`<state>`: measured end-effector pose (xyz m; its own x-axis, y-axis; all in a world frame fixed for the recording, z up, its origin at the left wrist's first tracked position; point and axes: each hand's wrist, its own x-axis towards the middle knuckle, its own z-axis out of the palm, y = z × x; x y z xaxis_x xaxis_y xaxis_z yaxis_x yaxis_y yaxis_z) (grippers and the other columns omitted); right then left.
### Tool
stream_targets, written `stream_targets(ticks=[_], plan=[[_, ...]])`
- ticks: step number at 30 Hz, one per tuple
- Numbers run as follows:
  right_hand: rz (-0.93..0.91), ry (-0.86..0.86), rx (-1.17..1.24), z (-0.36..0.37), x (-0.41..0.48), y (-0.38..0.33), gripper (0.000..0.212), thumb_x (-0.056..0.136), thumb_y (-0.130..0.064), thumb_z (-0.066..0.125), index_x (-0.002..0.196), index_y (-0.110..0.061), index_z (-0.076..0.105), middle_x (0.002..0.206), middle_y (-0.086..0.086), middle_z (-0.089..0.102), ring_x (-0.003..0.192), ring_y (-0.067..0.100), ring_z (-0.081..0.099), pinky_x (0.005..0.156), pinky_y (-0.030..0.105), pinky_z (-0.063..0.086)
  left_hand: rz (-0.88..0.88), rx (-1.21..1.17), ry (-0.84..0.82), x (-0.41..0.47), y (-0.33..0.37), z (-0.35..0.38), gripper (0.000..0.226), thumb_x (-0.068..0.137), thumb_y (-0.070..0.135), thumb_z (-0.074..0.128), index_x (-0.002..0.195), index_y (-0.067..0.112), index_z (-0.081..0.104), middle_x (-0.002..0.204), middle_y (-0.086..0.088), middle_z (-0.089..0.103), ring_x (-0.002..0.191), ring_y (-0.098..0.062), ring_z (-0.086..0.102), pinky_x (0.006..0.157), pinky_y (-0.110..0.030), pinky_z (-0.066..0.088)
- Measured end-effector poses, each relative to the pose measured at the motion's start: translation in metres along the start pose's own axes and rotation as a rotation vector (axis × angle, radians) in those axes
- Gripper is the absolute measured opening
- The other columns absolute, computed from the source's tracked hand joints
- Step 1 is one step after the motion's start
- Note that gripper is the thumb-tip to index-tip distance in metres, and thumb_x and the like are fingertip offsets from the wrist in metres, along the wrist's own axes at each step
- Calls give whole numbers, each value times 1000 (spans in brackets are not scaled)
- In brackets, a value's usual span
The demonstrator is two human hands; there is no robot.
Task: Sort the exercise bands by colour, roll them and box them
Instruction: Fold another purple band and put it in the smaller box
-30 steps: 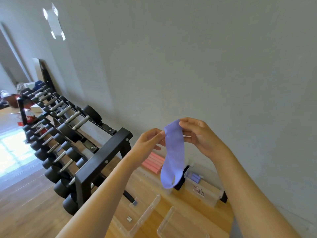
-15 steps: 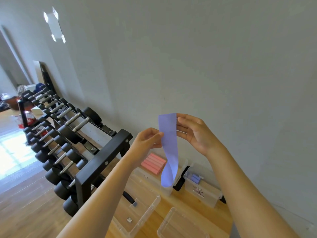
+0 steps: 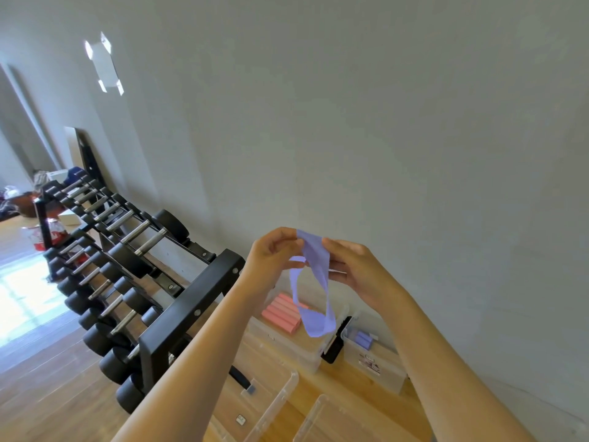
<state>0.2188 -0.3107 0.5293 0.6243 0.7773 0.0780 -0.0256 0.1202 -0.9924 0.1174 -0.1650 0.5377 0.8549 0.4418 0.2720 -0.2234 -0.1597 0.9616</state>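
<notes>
One purple band [image 3: 315, 252], long axis vertical.

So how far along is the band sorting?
Done: pink rolls lie in one clear box, purple rolls in a second box. In hand: the left hand and right hand pinch a purple band, hanging as an unrolled loop. Left: rolling it and boxing it with the purple rolls.
</notes>
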Motion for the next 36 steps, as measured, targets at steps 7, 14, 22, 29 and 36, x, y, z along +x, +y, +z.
stream_targets(ticks=[7,14,22,29,36], plan=[[-85,78,-120,9,4,2,17,94,-11,61,103,-15,73,105,8,74,97,19,70,88,39,56,17,26,20,-3,-8,-2,20,94,1,57,111,6,67,99,-2,72,91,-12,67,78,-28,55],[-75,133,0,18,11,-6,15,96,-12,58,99,-17,71,93,5,71,84,18,67,77,29,54,-238,179,168,-18,-59,-16,18,87,25,73,96,16,60,93,-2,64,76,-14,58,64,-24,46],[-87,129,117,19,17,-13,16,96,-15,56,97,-18,71,87,0,74,81,16,69,72,25,53,-611,134,-40,-35,-106,1,30,93,32,64,115,16,54,103,-3,63,90,-16,62,77,-26,53],[-110,189,196,4,15,-17,19,98,-14,52,103,-13,71,100,12,72,91,26,68,86,38,52,-813,-319,-43,-34,-126,14,27,97,16,58,119,-1,57,117,-18,68,99,-25,70,78,-30,58],[-84,327,193,-21,12,-10,15,97,-19,55,92,-11,67,90,10,66,82,25,64,72,31,49,-737,-507,-81,-30,-123,20,24,97,7,53,117,3,66,106,-12,66,92,-19,62,80,-28,57]])
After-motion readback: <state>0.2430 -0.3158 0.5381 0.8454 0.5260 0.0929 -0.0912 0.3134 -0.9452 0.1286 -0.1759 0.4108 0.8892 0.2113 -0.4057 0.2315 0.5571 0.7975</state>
